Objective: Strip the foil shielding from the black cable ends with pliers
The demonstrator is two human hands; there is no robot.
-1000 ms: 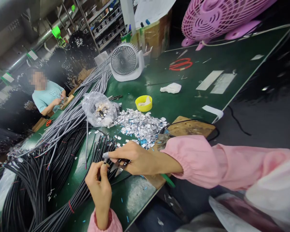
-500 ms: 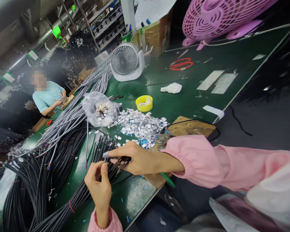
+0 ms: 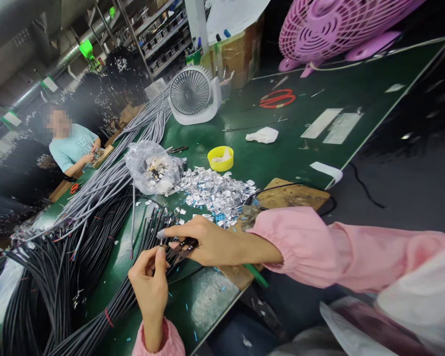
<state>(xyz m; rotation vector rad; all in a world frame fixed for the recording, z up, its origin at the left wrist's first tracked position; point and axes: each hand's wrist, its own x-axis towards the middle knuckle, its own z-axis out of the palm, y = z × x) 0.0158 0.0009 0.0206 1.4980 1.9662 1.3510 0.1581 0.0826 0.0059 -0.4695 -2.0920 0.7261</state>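
Observation:
My left hand is closed, thumb and fingers pinching a small cable end that points upward. My right hand is closed around black-handled scissors, whose metal blades angle down to the left. A grey covering sits on its index fingertip, which touches or nearly touches the cable end. Behind and beneath both hands runs a bundle of black cables, tied with a red band. My fingers hide most of the cable end, so its wires are hard to make out.
Foil scraps are heaped beyond my hands, near a plastic bag and a yellow dish. Grey cables lie left. A white fan, orange-handled scissors and a pink fan stand farther back. A co-worker sits left.
My left hand has shifted slightly left, still pinching the cable end. My right index fingertip has risen a little, and the scissors have tilted slightly. The things on the table have stayed put.

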